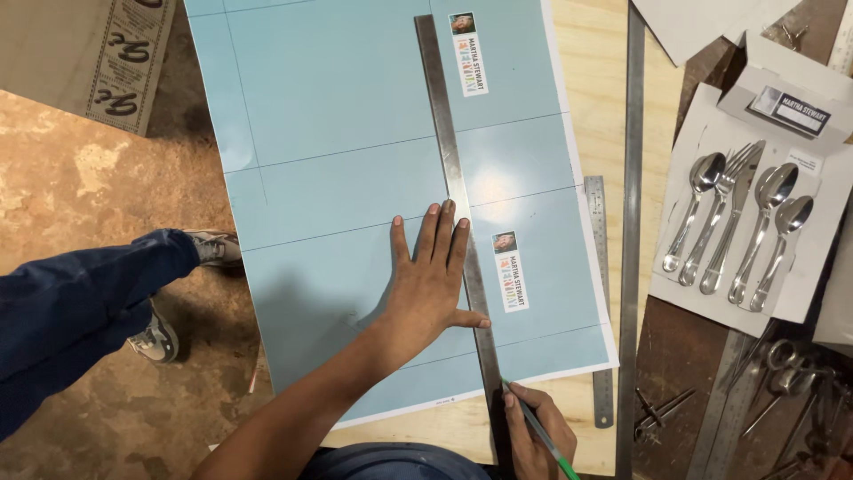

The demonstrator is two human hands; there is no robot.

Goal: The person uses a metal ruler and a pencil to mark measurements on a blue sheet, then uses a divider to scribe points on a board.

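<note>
A large pale blue sheet (355, 160) with thin drawn lines lies on a wooden board. Across it, running from top to bottom, lies a long steel ruler (442, 124). My left hand (428, 283) presses flat on the sheet, fingers spread, with its thumb and fingertips against the ruler's left edge. My right hand (536, 436) grips a green pencil (540, 434), its tip touching the sheet at the ruler's right edge near the sheet's bottom border. Two small printed labels (468, 53) sit on the sheet to the right of the ruler.
A shorter steel ruler (598, 267) and a long metal straightedge (632, 222) lie right of the sheet. A white card holding several spoons, a fork and a knife (733, 231) sits at right. Metal hand tools (782, 391) lie lower right. My legs and shoes (160, 293) stand left.
</note>
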